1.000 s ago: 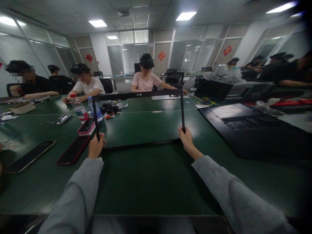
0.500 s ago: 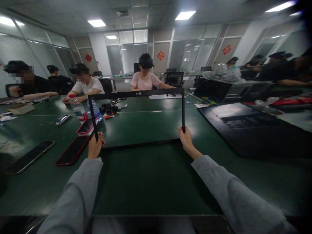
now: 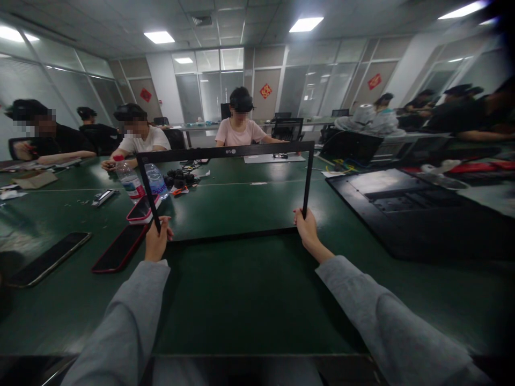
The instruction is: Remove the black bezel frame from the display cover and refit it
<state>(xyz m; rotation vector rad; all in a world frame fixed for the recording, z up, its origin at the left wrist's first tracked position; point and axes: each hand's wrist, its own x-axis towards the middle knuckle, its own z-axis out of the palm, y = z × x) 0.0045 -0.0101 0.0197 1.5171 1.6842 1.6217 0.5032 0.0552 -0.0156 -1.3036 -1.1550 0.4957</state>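
Observation:
A thin black monitor bezel frame [image 3: 225, 151] stands upright over the green table [image 3: 249, 300], its lower bar near the tabletop. My left hand [image 3: 157, 240] is closed around the frame's left bar near the bottom corner. My right hand [image 3: 308, 230] is closed around the right bar near its bottom corner. Grey sleeves cover both forearms.
A black monitor back panel [image 3: 406, 206] lies to the right. Left of the frame lie a red-cased phone [image 3: 120, 247], a dark phone [image 3: 50, 258], a pink-cased phone [image 3: 141, 209] and two water bottles [image 3: 131, 182]. Several people sit across the table.
The frame's top bar has risen and swung toward me, so the frame looks wider and taller. Both hands keep their grip at the lower corners.

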